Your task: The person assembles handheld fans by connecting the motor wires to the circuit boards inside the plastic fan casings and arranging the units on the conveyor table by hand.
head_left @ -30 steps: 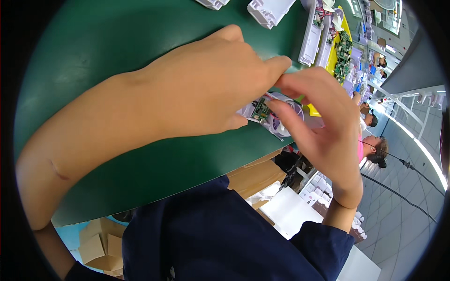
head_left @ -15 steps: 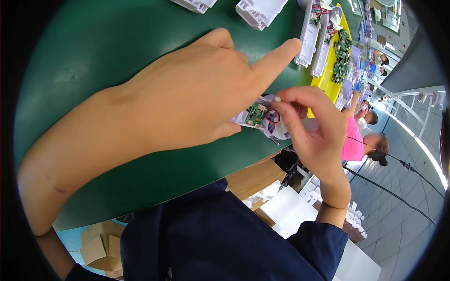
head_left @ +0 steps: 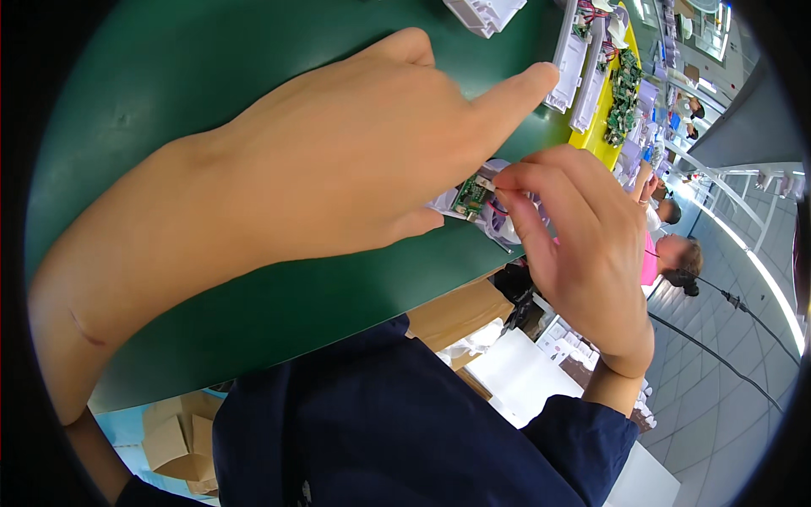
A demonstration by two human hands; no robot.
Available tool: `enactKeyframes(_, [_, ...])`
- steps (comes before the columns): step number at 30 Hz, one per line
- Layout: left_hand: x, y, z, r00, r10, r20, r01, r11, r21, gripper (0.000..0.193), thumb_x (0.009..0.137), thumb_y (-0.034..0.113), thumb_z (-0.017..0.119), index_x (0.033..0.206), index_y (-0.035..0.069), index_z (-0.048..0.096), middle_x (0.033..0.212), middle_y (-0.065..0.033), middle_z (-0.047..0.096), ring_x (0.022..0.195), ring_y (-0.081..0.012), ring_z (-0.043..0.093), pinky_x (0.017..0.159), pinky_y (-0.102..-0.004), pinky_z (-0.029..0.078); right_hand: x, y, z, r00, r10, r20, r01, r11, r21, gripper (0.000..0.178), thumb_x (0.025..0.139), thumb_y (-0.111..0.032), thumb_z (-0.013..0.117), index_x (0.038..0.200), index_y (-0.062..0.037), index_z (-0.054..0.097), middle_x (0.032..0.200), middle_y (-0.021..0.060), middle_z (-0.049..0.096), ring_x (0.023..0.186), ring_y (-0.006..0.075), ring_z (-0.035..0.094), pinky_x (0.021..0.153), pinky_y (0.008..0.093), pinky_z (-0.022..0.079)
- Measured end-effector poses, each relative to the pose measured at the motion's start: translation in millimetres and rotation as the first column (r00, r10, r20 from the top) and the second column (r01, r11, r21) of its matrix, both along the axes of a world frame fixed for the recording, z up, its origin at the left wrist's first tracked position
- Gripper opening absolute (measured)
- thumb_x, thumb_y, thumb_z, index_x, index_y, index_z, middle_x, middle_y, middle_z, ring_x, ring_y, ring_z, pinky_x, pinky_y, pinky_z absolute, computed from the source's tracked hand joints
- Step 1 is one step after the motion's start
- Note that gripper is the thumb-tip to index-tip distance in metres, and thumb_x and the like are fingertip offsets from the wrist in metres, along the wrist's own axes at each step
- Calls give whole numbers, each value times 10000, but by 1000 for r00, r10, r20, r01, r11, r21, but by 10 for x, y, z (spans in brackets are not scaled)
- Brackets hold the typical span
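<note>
While the right hand [head_left: 583, 228] pinches what looks like a white plug [head_left: 485, 182] at a circuit board [head_left: 470, 201], the left hand [head_left: 363, 144] covers part of the pale casing [head_left: 443, 202] holding it, just right of centre; its grip is hidden. The step appears to be connecting the plug; the next move calls for straight, gentle pressure. Beyond, a yellow tray [head_left: 601, 127] of loose boards [head_left: 623, 97] occupies the green worktop's [head_left: 338, 296] upper right.
</note>
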State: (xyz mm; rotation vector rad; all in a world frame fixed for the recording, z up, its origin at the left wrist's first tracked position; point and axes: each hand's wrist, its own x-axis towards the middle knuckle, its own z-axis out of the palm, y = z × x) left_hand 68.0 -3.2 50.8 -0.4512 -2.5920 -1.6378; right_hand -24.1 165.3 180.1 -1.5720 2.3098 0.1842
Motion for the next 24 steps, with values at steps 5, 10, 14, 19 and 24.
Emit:
enactKeyframes(5, [-4, 17, -24, 999, 0, -34, 1, 1000, 22, 1123, 699, 71, 884, 1623, 79, 246, 978, -66, 717, 861, -300, 566, 900, -374, 420, 10, -91, 37, 988, 143, -53, -138, 986, 90, 169, 812, -6, 743, 965, -28, 677, 914, 104, 634, 783, 310, 640, 674, 407, 501])
enactKeyframes(10, [-5, 38, -57, 998, 4, -60, -3, 1000, 18, 1133, 698, 80, 887, 1623, 65, 233, 916, -64, 682, 858, -294, 580, 898, -375, 419, 60, -124, 28, 976, 191, -109, -171, 971, 166, 179, 810, -10, 735, 974, -22, 665, 882, 105, 600, 769, 309, 618, 643, 416, 483])
enactKeyframes(14, [13, 71, -74, 997, 26, -72, -22, 998, 56, 1120, 712, 55, 868, 1626, 66, 221, 911, -73, 681, 851, -294, 600, 900, -375, 424, 127, -230, 52, 969, 218, -119, -173, 937, 304, 191, 822, -7, 716, 995, -10, 637, 893, 108, 575, 789, 312, 595, 640, 435, 463])
enactKeyframes(19, [-16, 84, -47, 982, 79, -172, -84, 996, -26, 843, 838, 92, 788, 1537, -37, 333, 684, -108, 686, 671, -300, 638, 890, -357, 448, 101, -143, -25, 953, 261, -152, -227, 951, 210, 210, 742, -18, 694, 933, -14, 606, 868, 92, 546, 786, 267, 584, 625, 390, 478])
enactKeyframes(24, [-19, 74, -46, 996, 17, -87, -15, 1000, 28, 1053, 750, 63, 849, 1605, 20, 236, 902, -82, 697, 850, -282, 627, 902, -362, 422, 37, -58, -60, 960, 249, -124, -237, 966, 105, 193, 731, -24, 709, 900, -23, 616, 843, 92, 554, 767, 250, 598, 608, 367, 506])
